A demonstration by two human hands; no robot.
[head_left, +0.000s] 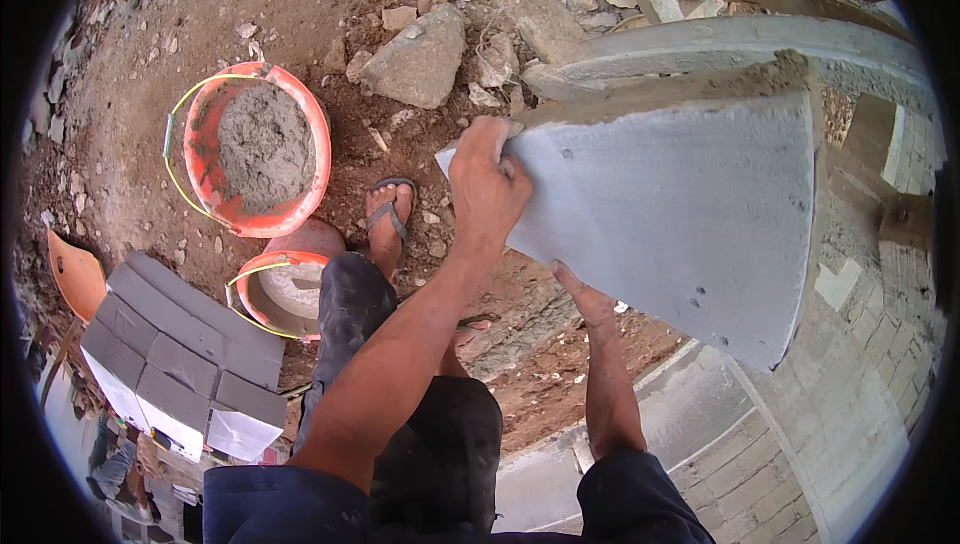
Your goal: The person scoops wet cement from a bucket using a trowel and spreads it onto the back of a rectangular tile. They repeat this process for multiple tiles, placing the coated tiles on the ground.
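Observation:
A large pale grey lightweight concrete block lies at the right of the view, its smooth face towards me. Wet mortar runs along its far edge. My left hand is closed on the block's left end, thumb bent on the face and fingers over the edge. Lower down, my right hand grips the near edge; its thumb shows, while its other fingers are hidden under the block.
Two orange buckets, a larger one with grey mortar and a smaller one, stand at left. Stacked grey blocks sit lower left. A big rock lies ahead. Concrete beams and block walls border the right side.

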